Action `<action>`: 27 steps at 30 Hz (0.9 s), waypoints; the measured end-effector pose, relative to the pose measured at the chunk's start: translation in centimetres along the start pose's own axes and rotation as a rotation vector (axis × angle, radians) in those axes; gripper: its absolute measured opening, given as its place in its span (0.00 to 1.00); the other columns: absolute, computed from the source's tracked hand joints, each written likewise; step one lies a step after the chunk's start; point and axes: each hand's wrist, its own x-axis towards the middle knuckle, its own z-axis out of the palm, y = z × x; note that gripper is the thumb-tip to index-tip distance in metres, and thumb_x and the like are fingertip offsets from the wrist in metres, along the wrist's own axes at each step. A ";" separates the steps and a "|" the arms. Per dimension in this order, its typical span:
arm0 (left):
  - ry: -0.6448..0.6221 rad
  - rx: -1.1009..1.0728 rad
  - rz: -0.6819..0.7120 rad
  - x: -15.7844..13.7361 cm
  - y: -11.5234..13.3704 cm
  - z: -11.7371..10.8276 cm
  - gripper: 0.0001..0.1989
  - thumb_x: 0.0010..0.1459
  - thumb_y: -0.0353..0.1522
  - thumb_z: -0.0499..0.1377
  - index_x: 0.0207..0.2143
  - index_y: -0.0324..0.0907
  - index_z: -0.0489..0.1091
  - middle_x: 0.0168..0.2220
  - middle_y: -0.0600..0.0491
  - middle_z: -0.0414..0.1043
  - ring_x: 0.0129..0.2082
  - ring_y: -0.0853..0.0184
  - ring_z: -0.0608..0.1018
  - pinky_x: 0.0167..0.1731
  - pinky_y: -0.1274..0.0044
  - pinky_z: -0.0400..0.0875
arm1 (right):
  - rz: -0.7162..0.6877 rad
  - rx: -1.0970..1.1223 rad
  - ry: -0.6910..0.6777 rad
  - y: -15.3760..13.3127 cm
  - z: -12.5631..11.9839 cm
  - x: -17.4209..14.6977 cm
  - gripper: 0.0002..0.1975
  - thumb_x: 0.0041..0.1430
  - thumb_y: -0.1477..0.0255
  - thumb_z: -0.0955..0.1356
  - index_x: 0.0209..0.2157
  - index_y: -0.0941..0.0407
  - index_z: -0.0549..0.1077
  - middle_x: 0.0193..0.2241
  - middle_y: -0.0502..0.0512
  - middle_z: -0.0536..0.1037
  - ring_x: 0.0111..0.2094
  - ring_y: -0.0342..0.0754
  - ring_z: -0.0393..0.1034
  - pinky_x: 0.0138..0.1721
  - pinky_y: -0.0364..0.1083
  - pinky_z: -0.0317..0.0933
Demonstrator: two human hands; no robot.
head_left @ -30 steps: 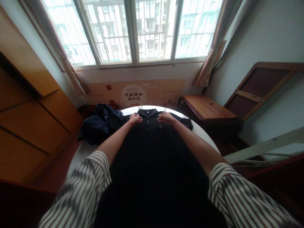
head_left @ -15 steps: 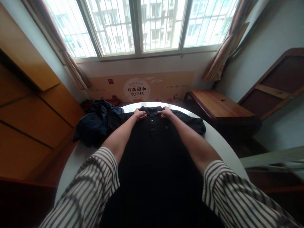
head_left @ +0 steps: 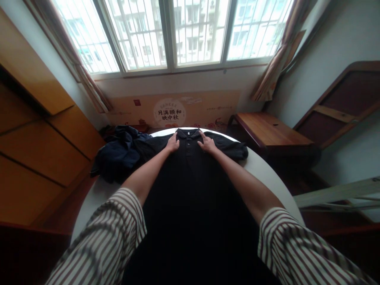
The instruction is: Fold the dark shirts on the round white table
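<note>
A black polo shirt (head_left: pixel 190 182) lies front side up, its collar at the far edge of the white round table (head_left: pixel 276 174). My left hand (head_left: pixel 173 143) rests on the shirt just below the left side of the collar, fingers stretched toward it. On the other side my right hand (head_left: pixel 207 143) touches the cloth by the right collar point, index finger extended and the fingers apart. Neither hand pinches the fabric. The shirt's sleeves spread out to both sides, and its lower part runs toward me into dark shadow.
A heap of dark blue clothing (head_left: pixel 118 152) sits at the table's left edge, against the shirt's left sleeve. Beyond the table to the right stands a low wooden table (head_left: pixel 273 128). Yellow-brown cabinets (head_left: pixel 38 146) line the left, and a barred window (head_left: pixel 196 35) is ahead.
Both hands have let go of the collar and now lie with fingers extended on the cloth below it. The collar lies flatter, with its inside label showing.
</note>
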 end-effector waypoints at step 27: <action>-0.283 0.821 0.405 -34.9 -4.7 -12.1 0.35 0.67 0.48 0.46 0.70 0.42 0.46 0.70 0.44 0.45 0.70 0.55 0.51 0.64 0.57 0.54 | -0.369 -0.264 -0.182 0.5 -6.1 -43.1 0.39 0.63 0.51 0.64 0.69 0.45 0.46 0.69 0.59 0.47 0.69 0.65 0.41 0.63 0.71 0.44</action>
